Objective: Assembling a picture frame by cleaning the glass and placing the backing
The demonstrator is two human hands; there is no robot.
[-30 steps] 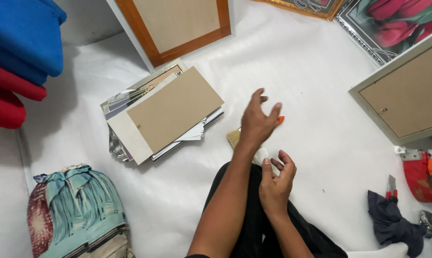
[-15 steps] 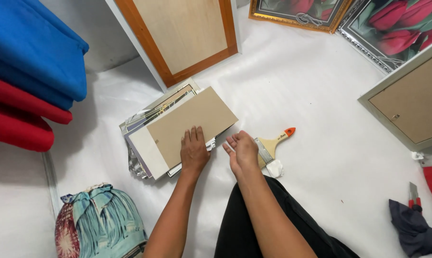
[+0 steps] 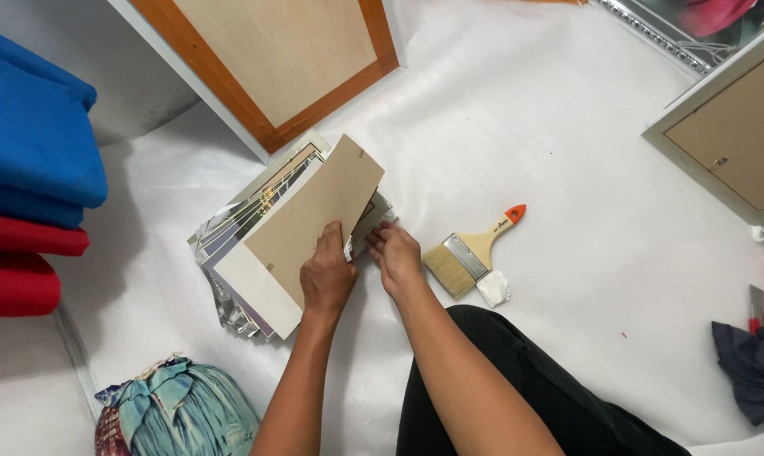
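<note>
A brown backing board [image 3: 318, 215] lies on top of a stack of prints and white mats [image 3: 247, 241] on the white floor covering. My left hand [image 3: 328, 274] grips the board's near edge, thumb on top. My right hand [image 3: 394, 253] pinches the stack's right corner just beside it. A paintbrush [image 3: 470, 252] with a wooden handle and orange tip lies to the right of my right hand, with a small white wad [image 3: 493, 289] next to its bristles.
Framed backing panels lean at the top [image 3: 289, 59] and at the right [image 3: 728, 139]. Folded blue and red fabric [image 3: 27, 186] is stacked at the left. A patterned cloth bag [image 3: 179, 414] sits at bottom left. A dark cloth [image 3: 753, 371] and red-handled tool [image 3: 758, 308] lie at the right.
Both hands came down from mid-air to the stack; the left now grips the board's edge and lifts it slightly, the right holds the corner. The view moved closer.
</note>
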